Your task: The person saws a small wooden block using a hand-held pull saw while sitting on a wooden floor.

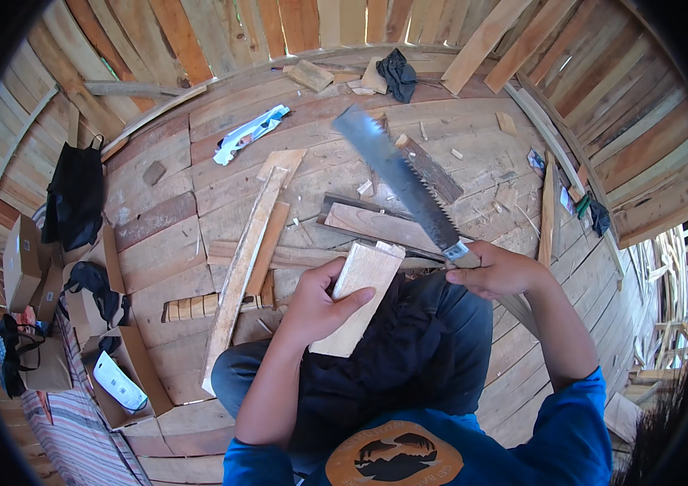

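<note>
My left hand [323, 301] is closed around a short, pale wooden block [357, 304], tilted above my lap, with a small notch at its far end. In my right hand [496, 271] is the handle of a hand saw [396, 174]. Its broad metal blade points up and to the left, toothed edge facing right, apart from the block. Dark cloth [388, 344] lies across my lap beneath the block. Just beyond my hands, a brown board [380, 225] rests on the floor, partly hidden by the blade.
Long wooden strips [248, 259] lie left of my knees, beside a knife-like tool in a wooden sheath [190, 309]. Open cardboard boxes [137, 364] and a black bag [75, 194] stand at far left. A plastic wrapper [251, 134] and wood scraps [309, 75] lie farther off.
</note>
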Demonstrator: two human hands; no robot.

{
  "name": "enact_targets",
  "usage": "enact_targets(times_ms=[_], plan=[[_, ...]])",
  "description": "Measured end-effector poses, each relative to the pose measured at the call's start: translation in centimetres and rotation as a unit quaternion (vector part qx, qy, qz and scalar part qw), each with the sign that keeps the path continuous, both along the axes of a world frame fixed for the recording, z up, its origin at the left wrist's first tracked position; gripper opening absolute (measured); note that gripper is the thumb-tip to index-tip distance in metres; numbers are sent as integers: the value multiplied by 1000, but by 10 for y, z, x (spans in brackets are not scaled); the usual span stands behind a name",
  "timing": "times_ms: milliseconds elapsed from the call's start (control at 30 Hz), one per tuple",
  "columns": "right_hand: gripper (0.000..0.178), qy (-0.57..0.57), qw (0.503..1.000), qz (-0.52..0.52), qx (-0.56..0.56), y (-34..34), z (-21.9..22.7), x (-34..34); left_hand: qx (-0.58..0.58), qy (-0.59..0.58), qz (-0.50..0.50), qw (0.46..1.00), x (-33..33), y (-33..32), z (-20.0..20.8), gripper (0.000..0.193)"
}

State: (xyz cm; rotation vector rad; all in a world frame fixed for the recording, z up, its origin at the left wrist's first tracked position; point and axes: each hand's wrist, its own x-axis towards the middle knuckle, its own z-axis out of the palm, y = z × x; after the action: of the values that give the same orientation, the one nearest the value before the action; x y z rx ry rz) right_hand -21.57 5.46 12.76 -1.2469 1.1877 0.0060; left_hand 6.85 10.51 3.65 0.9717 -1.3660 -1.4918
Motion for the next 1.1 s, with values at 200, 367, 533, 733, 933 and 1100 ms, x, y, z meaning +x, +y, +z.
enact_targets(times_ms=[200, 367, 533, 733, 933, 1100], plan=[[25, -14, 971, -48, -234, 30, -14, 8, -6, -8, 10, 1000, -5, 0, 4, 36], [34, 69, 927, -38, -367, 47, -17, 33, -9, -16, 1, 1000, -6, -1, 1, 36], [33, 38, 908, -142, -393, 37, -26, 56, 7, -53, -26, 998, -9, 1, -1, 32], [28, 34, 904, -169, -390, 29, -45, 59, -8, -102, -26, 994, -9, 1, -7, 37], [23, 12, 905, -156, -395, 31, -45, 52, -8, -77, -31, 996, -8, -2, -5, 32], [23, -19, 895, -123, -429, 32, -51, 51, 22, -61, -50, 997, -6, -2, -4, 31]])
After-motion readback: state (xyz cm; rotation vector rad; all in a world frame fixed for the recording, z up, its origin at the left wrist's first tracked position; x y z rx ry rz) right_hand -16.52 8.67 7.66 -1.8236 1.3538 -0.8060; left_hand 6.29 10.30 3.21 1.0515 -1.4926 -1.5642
